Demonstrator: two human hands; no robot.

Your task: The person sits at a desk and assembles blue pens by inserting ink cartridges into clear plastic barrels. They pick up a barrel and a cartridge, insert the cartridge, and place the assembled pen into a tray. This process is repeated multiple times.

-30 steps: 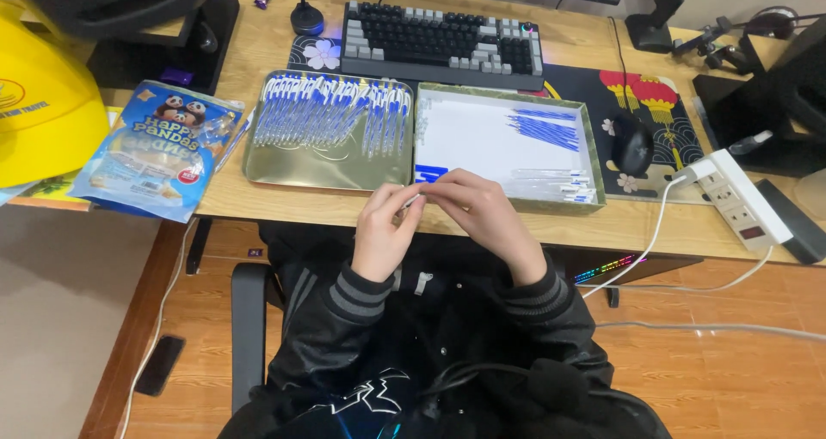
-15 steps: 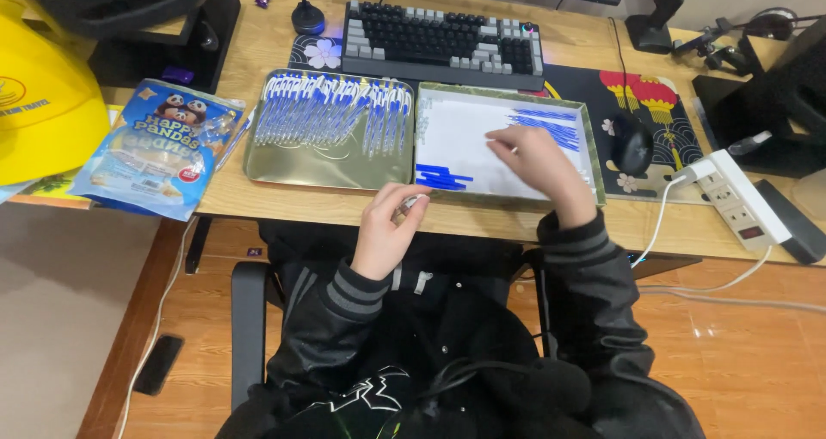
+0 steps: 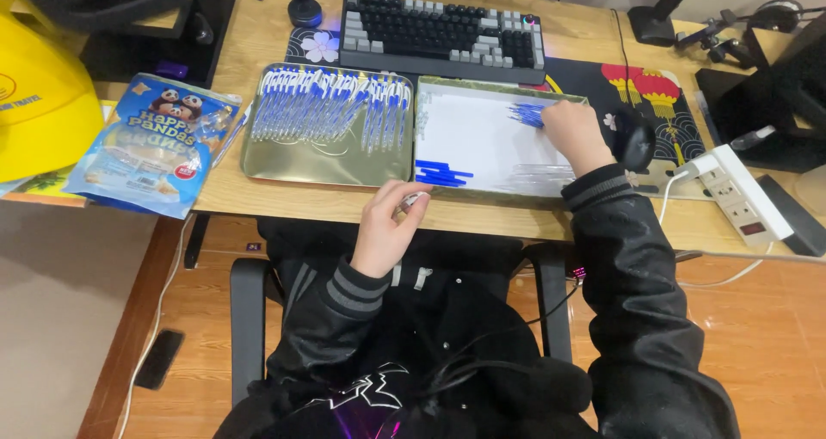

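My left hand (image 3: 385, 226) is at the desk's front edge, fingers closed on a small clear-and-white pen piece (image 3: 414, 202). My right hand (image 3: 571, 131) reaches over the right metal tray (image 3: 482, 191) and rests on a heap of blue pen parts (image 3: 525, 114) at its far corner. I cannot see whether its fingers pinch one. That tray also holds a few blue sticks (image 3: 441, 175) at its near left and clear tubes (image 3: 540, 178) at its near right. The left metal tray (image 3: 301, 165) carries rows of blue-and-white pens (image 3: 331, 108).
A keyboard (image 3: 443, 28) lies behind the trays, with a dark mouse (image 3: 637, 138) on a patterned mat to the right. A white power strip (image 3: 742, 191) sits far right. A blue snack bag (image 3: 155, 142) and a yellow hard hat (image 3: 39, 104) lie to the left.
My hands were together at the desk edge. My right hand has since moved away across the right tray to the blue parts at its far corner. My left hand stayed put.
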